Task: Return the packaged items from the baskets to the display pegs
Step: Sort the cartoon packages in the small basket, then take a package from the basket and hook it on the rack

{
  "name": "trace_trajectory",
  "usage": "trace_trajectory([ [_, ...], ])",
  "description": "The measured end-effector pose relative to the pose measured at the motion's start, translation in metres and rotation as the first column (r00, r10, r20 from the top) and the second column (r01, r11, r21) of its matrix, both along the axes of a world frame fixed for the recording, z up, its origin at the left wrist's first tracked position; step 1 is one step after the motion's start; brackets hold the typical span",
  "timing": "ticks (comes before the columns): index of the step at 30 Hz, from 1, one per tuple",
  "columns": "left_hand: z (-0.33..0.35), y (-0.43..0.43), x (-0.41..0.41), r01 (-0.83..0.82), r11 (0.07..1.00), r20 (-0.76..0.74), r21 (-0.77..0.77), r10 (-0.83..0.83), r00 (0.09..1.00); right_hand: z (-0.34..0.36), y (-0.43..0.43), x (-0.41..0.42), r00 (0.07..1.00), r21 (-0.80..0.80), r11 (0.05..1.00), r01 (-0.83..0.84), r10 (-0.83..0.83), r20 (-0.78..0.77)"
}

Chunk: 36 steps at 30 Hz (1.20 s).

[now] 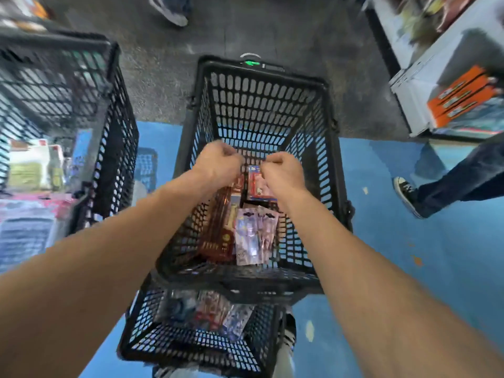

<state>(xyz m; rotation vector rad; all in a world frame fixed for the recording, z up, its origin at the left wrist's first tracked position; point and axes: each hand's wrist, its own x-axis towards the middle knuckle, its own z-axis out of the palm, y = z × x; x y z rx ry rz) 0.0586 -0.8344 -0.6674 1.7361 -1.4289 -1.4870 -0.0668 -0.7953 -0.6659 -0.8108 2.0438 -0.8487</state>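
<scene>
The red-and-blue carded pack [259, 188] lies on the floor of the black plastic mesh basket [261, 105], its long axis pointing away from the person. The right hand [282, 170] is nearer than the left hand [218, 162]. Both hands' fingers curl under; I cannot tell whether they pinch anything.

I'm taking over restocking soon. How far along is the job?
Done: nothing visible; no pegs are in view. In hand: the left hand and right hand reach, fingers curled, into the upper black mesh plastic basket; whether they grip is unclear. Left: its brown-red pack, pale lilac carded packs, plus mixed packs in the lower black basket.
</scene>
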Motion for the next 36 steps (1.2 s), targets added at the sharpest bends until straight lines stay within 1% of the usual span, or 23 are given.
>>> trace_trajectory([
  [2,0.011,0.010,0.014,-0.003,0.999,-0.044,-0.039,0.002,0.999,0.013,0.013,0.007,0.999,-0.047,0.999,0.000,-0.002,-0.042],
  [6,0.031,0.033,0.036,0.007,0.991,-0.066,-0.137,-0.016,0.998,0.034,0.036,0.029,0.997,-0.162,0.987,-0.005,-0.008,-0.079],
  [8,0.041,0.049,0.047,0.017,0.983,-0.055,-0.183,-0.028,0.998,0.042,0.048,0.040,0.996,-0.222,0.974,-0.034,0.014,-0.090],
  [10,0.048,0.062,0.058,-0.003,0.979,-0.077,-0.204,-0.013,0.997,0.048,0.057,0.050,0.993,-0.291,0.955,-0.062,0.030,-0.113],
  [11,0.053,0.069,0.065,-0.016,0.983,-0.121,-0.183,-0.007,0.993,0.051,0.062,0.055,0.990,-0.336,0.939,-0.067,0.020,-0.143],
  [12,0.058,0.075,0.072,-0.032,0.990,-0.197,-0.140,0.004,0.980,0.051,0.067,0.060,0.984,-0.386,0.920,-0.069,-0.001,-0.178],
  [14,0.067,0.090,0.085,-0.054,0.998,-0.386,-0.018,0.043,0.922,0.052,0.084,0.069,0.972,-0.463,0.883,-0.077,-0.036,-0.231],
  [15,0.069,0.101,0.090,-0.052,0.998,-0.445,0.024,0.058,0.894,0.051,0.096,0.074,0.973,-0.472,0.877,-0.084,-0.029,-0.227],
  [17,0.071,0.126,0.093,-0.003,0.998,-0.484,0.069,0.037,0.874,0.050,0.124,0.078,0.984,-0.487,0.867,-0.103,0.016,-0.180],
  [18,0.073,0.139,0.092,0.033,0.996,-0.478,0.079,0.009,0.878,0.051,0.137,0.076,0.984,-0.513,0.850,-0.117,0.030,-0.174],
  [20,0.074,0.160,0.089,0.092,0.990,-0.467,0.105,-0.032,0.884,0.053,0.158,0.074,0.982,-0.564,0.811,-0.154,0.060,-0.181],
  [22,0.074,0.177,0.087,0.152,0.977,-0.487,0.149,-0.061,0.871,0.053,0.178,0.078,0.976,-0.594,0.781,-0.195,0.094,-0.198],
  [24,0.067,0.195,0.090,0.239,0.946,-0.524,0.221,-0.092,0.847,0.048,0.199,0.085,0.966,-0.614,0.753,-0.236,0.112,-0.234],
  [27,0.044,0.223,0.102,0.392,0.866,-0.574,0.312,-0.157,0.804,0.026,0.236,0.094,0.954,-0.604,0.746,-0.280,0.143,-0.265],
  [28,0.035,0.231,0.105,0.419,0.843,-0.573,0.336,-0.170,0.802,0.015,0.248,0.096,0.950,-0.599,0.745,-0.293,0.153,-0.274],
  [30,0.013,0.248,0.107,0.400,0.833,-0.500,0.383,-0.178,0.848,-0.012,0.268,0.098,0.943,-0.572,0.761,-0.306,0.161,-0.292],
  [31,-0.001,0.258,0.105,0.371,0.839,-0.431,0.398,-0.186,0.883,-0.030,0.279,0.098,0.942,-0.546,0.782,-0.301,0.156,-0.297],
  [33,-0.039,0.280,0.105,0.304,0.874,-0.252,0.378,-0.219,0.943,-0.072,0.298,0.099,0.943,-0.496,0.822,-0.280,0.139,-0.301],
  [34,-0.058,0.287,0.105,0.287,0.889,-0.159,0.357,-0.245,0.956,-0.092,0.305,0.097,0.947,-0.477,0.839,-0.262,0.127,-0.295],
  [36,-0.108,0.301,0.110,0.284,0.890,-0.040,0.357,-0.290,0.956,-0.140,0.319,0.096,0.957,-0.399,0.890,-0.219,0.115,-0.268],
])
